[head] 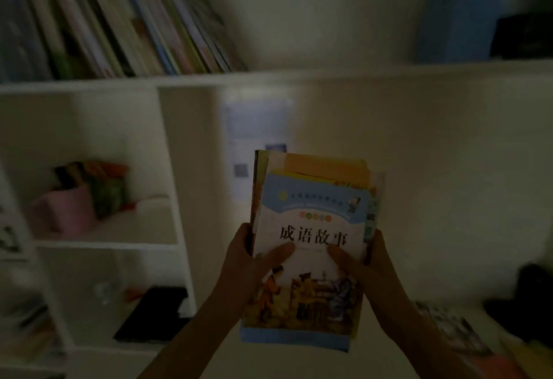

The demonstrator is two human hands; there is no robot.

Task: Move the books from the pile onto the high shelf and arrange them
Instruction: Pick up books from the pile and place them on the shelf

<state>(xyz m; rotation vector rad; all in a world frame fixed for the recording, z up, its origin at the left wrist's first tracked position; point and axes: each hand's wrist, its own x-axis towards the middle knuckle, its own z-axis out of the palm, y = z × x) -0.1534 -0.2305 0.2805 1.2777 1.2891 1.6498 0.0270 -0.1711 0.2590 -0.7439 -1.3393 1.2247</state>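
I hold a small stack of books point(311, 220) upright in front of me, below the high shelf point(299, 77). The front book has a blue-and-white cover with Chinese characters and a painted scene. My left hand point(254, 262) grips the stack's left edge with the thumb across the cover. My right hand point(362, 262) grips the right edge the same way. Several books point(119, 19) lean to the left on the high shelf's left part.
A blue box point(457, 16) and a dark object point(523, 36) stand on the high shelf's right end. White cubbies at the left hold a pink item point(62, 209), a patterned bundle point(104, 187) and a black flat thing point(152, 314). Papers point(257, 145) hang on the wall.
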